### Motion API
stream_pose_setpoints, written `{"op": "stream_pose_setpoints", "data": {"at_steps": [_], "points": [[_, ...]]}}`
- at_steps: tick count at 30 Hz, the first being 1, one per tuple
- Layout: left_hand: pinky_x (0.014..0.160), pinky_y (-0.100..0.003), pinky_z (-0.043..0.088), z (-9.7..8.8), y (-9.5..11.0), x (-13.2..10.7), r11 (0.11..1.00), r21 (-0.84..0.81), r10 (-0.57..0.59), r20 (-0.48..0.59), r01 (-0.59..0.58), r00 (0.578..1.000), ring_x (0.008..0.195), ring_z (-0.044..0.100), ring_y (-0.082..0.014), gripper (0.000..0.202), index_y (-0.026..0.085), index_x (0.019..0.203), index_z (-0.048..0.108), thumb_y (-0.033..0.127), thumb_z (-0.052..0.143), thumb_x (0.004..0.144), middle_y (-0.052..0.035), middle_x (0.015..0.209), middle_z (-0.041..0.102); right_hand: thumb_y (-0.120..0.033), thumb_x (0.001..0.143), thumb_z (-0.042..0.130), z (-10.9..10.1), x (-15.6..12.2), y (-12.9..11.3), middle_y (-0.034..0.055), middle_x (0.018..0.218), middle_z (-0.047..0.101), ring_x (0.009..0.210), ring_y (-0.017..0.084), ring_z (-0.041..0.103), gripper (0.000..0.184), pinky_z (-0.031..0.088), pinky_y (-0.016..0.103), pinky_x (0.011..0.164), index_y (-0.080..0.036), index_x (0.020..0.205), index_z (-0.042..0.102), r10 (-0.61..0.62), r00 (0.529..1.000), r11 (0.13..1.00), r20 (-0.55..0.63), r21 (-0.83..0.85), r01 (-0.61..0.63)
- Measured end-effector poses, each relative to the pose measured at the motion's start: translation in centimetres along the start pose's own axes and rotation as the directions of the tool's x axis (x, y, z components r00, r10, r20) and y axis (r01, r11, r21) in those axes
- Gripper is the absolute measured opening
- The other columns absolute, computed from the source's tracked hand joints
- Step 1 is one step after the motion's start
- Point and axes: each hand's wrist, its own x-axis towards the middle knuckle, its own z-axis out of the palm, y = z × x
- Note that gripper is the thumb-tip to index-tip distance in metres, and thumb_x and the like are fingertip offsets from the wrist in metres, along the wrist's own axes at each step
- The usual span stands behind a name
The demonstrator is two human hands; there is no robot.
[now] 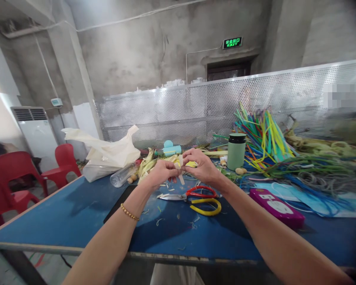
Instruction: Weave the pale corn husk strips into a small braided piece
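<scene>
Above the tabletop (77, 225), between its middle and far edge, the left hand (163, 172) and right hand (202, 167) pinched a pale strip (182, 179); the step appeared to be fingertip positioning; the next move seemingly called for steady, aligned grips.

Pale strip (182, 179) looked matt, papery. Scissors (184, 197): blades (172, 196) were smooth, shiny metal; handles (208, 213) looked like glossy plastic. Table (62, 215) top was matt, smooth. Bag (112, 153) looked like thin, creased plastic. Bottle (118, 179) was clear, glossy plastic. Jar (236, 156) had matt green body, glossier black lid (237, 138). Purple case (280, 213) shone like hard plastic. Husks (144, 168) looked dry, fibrous. Screen (172, 109) was perforated, shiny metal. Chairs (14, 166) were smooth plastic. Wall (130, 55) was rough, matt plaster.
</scene>
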Motion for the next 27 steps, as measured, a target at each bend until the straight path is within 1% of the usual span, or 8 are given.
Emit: {"op": "stream_pose_setpoints", "data": {"at_steps": [3, 7, 10, 13, 16, 19, 23, 27], "points": [[0.049, -0.025, 0.034, -0.1, -0.1, 0.0, 1.000, 0.010, 0.002, 0.033, -0.002, 0.999, 0.048, 0.050, -0.0109, 0.023, 0.012, 0.066, 0.068, 0.035, 0.068, 0.069, -0.0032, 0.054, 0.060, -0.019, 0.075, 0.065, -0.2, 0.1, -0.2, 0.0053, 0.092, 0.069, 0.093, 0.020, 0.060, 0.005, 0.041, 0.034, 0.086, -0.020, 0.071, 0.066, 0.025, 0.998, 0.997, 0.056, 0.069, -0.029], [0.048, -0.024, 0.033, -0.3, -0.2, -0.1, 0.999, 0.036, 0.006, 0.063, -0.008, 0.998, 0.049, 0.050, -0.0108, 0.024, 0.013, 0.069, 0.069, 0.037, 0.067, 0.070, -0.0030, 0.055, 0.060, -0.018, 0.074, 0.062, -0.3, 0.0, -0.3, 0.0034, 0.079, 0.069, 0.078, 0.017, 0.061, 0.004, 0.042, 0.030, 0.077, -0.019, 0.072, 0.066, 0.101, 0.988, 0.994, 0.119, 0.036, -0.105], [0.048, -0.024, 0.032, -0.4, -0.2, -0.1, 0.998, 0.062, 0.008, 0.075, -0.013, 0.997, 0.049, 0.049, -0.0109, 0.025, 0.013, 0.069, 0.069, 0.038, 0.067, 0.070, -0.0031, 0.055, 0.060, -0.017, 0.075, 0.060, -0.4, -0.1, -0.5, 0.0022, 0.075, 0.068, 0.072, 0.015, 0.059, 0.007, 0.041, 0.026, 0.071, -0.018, 0.072, 0.065, 0.128, 0.979, 0.990, 0.159, 0.045, -0.136], [0.049, -0.024, 0.032, -0.4, -0.1, -0.1, 0.997, 0.074, 0.018, 0.084, -0.024, 0.996, 0.051, 0.049, -0.0108, 0.025, 0.013, 0.069, 0.069, 0.038, 0.068, 0.070, -0.0035, 0.056, 0.061, -0.015, 0.073, 0.058, -0.5, -0.1, -0.7, 0.0018, 0.075, 0.068, 0.072, 0.014, 0.058, 0.007, 0.041, 0.025, 0.069, -0.017, 0.070, 0.064, 0.157, 0.971, 0.984, 0.180, 0.053, -0.169], [0.050, -0.024, 0.033, -0.3, 0.0, 0.0, 0.999, 0.048, 0.021, 0.084, -0.026, 0.996, 0.051, 0.049, -0.0105, 0.024, 0.012, 0.070, 0.068, 0.037, 0.068, 0.070, -0.0035, 0.057, 0.061, -0.014, 0.071, 0.058, -0.4, -0.1, -0.9, 0.0016, 0.073, 0.067, 0.071, 0.014, 0.058, 0.006, 0.041, 0.025, 0.069, -0.017, 0.069, 0.063, 0.205, 0.962, 0.973, 0.178, 0.069, -0.220], [0.050, -0.024, 0.033, -0.2, 0.0, 0.0, 0.999, 0.010, 0.034, 0.070, -0.035, 0.997, 0.051, 0.048, -0.0102, 0.023, 0.012, 0.068, 0.066, 0.035, 0.067, 0.072, -0.0033, 0.056, 0.060, -0.017, 0.070, 0.058, -0.2, 0.0, -0.9, 0.0015, 0.069, 0.064, 0.068, 0.014, 0.056, 0.004, 0.042, 0.026, 0.066, -0.016, 0.067, 0.061, 0.274, 0.947, 0.945, 0.167, 0.134, -0.297], [0.050, -0.023, 0.032, -0.3, -0.2, 0.1, 0.999, -0.007, 0.046, 0.068, -0.046, 0.997, 0.052, 0.050, -0.0105, 0.022, 0.012, 0.069, 0.065, 0.034, 0.066, 0.073, -0.0027, 0.056, 0.060, -0.023, 0.071, 0.059, 0.3, 0.0, -0.6, 0.0003, 0.063, 0.058, 0.059, 0.012, 0.051, 0.008, 0.040, 0.024, 0.057, -0.015, 0.067, 0.059, 0.382, 0.905, 0.881, 0.188, 0.220, -0.418], [0.051, -0.023, 0.034, -0.4, -0.3, 0.1, 0.999, -0.002, 0.047, 0.079, -0.047, 0.996, 0.053, 0.051, -0.0109, 0.023, 0.012, 0.067, 0.063, 0.035, 0.066, 0.073, -0.0024, 0.056, 0.059, -0.025, 0.068, 0.061, 0.7, 0.0, -0.4, -0.0014, 0.058, 0.054, 0.054, 0.010, 0.046, 0.011, 0.036, 0.024, 0.052, -0.015, 0.066, 0.057, 0.424, 0.884, 0.842, 0.198, 0.274, -0.465]]}}
